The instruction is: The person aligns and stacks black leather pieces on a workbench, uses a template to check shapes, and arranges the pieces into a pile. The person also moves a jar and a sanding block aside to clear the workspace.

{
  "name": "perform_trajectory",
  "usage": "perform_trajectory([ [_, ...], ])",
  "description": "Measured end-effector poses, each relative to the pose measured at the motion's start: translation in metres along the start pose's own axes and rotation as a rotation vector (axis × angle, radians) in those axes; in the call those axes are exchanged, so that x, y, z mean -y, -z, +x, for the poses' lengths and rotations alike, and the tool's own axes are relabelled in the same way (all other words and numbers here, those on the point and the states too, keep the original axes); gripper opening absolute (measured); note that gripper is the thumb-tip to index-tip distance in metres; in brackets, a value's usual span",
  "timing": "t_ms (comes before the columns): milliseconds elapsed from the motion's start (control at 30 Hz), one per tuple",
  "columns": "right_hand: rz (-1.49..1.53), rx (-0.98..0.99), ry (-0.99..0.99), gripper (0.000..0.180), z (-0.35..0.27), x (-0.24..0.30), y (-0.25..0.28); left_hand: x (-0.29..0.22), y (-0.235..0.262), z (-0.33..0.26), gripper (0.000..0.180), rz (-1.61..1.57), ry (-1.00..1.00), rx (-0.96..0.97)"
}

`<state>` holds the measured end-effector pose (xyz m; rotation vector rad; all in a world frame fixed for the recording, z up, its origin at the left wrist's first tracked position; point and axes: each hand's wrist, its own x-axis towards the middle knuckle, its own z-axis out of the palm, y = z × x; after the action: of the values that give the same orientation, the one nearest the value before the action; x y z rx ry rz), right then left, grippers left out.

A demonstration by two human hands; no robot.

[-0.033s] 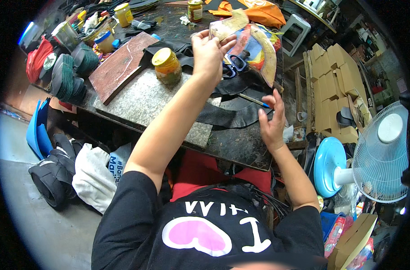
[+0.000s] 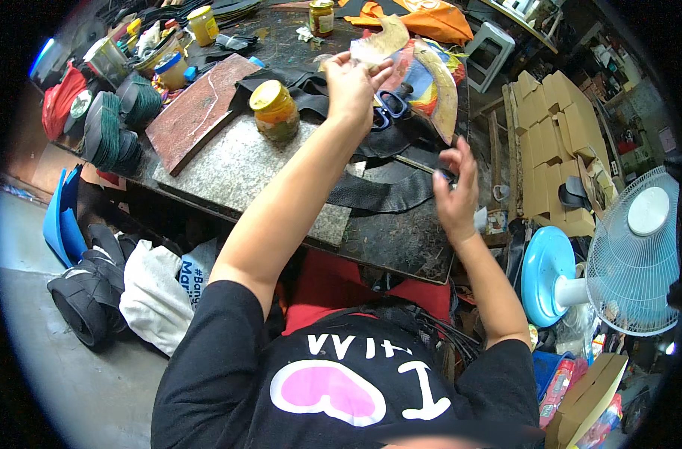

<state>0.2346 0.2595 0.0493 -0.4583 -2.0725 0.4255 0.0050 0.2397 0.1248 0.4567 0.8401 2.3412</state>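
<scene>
Nothing has shifted that I can make out since the earlier frame: both my arms are stretched out over the bench exactly as before. My left hand (image 2: 350,84) is closed around the lower end of a tan curved leather piece (image 2: 384,39), pinching it between thumb and fingers and holding it up above the bench. My right hand (image 2: 455,196) hovers lower down and nearer to me, fingers half spread and loosely curled, the fingertips at the edge of a black leather sheet (image 2: 378,196); whether it actually grips anything I cannot tell.

Just right of my left hand lies one pair of blue-handled scissors (image 2: 390,106), and beyond them a second curved tan piece (image 2: 444,88) arcs down towards my right hand. Just left of my left hand stands one jar with a yellow lid (image 2: 275,111), resting on one grey stone slab (image 2: 240,166), with one reddish board (image 2: 197,111) leaning across it further left. Two more yellow-lidded jars (image 2: 200,24) stand beyond my left hand. Far left of both hands are dark rolls of strap (image 2: 113,131). Well to the right of my right hand stands one fan with a blue base (image 2: 631,251), and beyond it stacked cardboard boxes (image 2: 554,142).
</scene>
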Motion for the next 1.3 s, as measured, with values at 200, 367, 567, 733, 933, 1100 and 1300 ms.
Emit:
perform_trajectory([
  [200, -0.136, 0.072, -0.604, 0.086, 0.088, -0.116, -0.003, 0.038, 0.016, 0.034, 0.035, 0.203, 0.550, 0.123],
  [367, 0.213, 0.093, -0.710, 0.084, 0.108, -0.163, -0.028, -0.008, 0.041, -0.009, 0.060, 0.507, 0.426, 0.387],
  [567, 0.186, 0.014, -0.541, 0.075, 0.187, -0.201, 0.030, -0.084, 0.122, -0.108, 0.037, 1.346, -0.603, 0.463],
  [733, -0.280, 0.348, -0.322, 0.068, 0.289, -0.199, 0.104, -0.089, 0.170, -0.136, 0.037, 1.520, -0.744, 0.320],
  [933, -1.073, 0.750, 0.054, 0.057, 0.347, -0.114, 0.087, -0.068, 0.188, -0.138, 0.034, 1.482, -0.884, 0.238],
  [1100, -1.245, 0.911, 0.434, 0.053, 0.340, -0.098, 0.007, -0.071, 0.190, -0.137, 0.034, 1.453, -0.884, 0.219],
  [1300, -1.092, 0.922, 0.504, 0.051, 0.337, -0.113, -0.064, -0.073, 0.189, -0.137, 0.033, 1.454, -0.872, 0.244],
])
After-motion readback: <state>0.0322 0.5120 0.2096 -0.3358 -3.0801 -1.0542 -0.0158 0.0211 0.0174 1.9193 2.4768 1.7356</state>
